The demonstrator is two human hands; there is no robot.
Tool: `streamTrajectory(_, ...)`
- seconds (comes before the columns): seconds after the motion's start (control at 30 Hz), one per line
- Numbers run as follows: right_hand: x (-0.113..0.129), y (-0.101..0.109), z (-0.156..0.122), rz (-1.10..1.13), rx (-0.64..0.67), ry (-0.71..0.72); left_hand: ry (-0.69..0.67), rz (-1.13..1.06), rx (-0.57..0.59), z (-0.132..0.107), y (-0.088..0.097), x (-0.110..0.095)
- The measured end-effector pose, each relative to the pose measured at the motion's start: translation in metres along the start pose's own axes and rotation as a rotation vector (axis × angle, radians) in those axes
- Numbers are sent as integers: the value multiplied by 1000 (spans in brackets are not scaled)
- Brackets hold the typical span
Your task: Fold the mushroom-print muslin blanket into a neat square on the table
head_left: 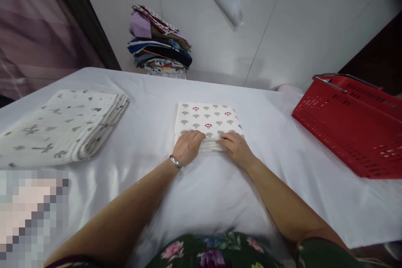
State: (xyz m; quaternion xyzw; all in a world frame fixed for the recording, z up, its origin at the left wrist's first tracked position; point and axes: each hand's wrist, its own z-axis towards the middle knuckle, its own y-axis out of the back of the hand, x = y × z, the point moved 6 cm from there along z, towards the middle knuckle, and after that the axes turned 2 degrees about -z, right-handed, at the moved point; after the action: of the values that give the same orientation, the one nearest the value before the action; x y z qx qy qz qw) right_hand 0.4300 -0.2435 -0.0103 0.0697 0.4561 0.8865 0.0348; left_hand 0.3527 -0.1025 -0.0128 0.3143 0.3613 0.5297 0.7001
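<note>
Here, left hand (188, 146) and right hand (238, 149), two narrow grips on one mushroom-print cloth (205, 118).

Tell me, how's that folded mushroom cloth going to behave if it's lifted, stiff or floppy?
The cloth is probably floppy: its fabric lies in soft folded layers at the near edge. Lifted by one layer, it may well unfold, as no tie shows. It seems unlikely to roll, lying flat on the table.
</note>
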Motion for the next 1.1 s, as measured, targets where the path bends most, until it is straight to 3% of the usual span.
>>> streamTrajectory(0.17, 0, 1, 0, -4, -9, -34, -55, -13, 15, -4, -1, -1)
streamTrajectory(0.6, -1, -2, 1, -56, 89, -75, 0, -6, 76, -2, -2, -4)
streamTrajectory(1.1, 1, 3, 0, -51, 2, -96, 11, -70, -45, -2, 8, -9)
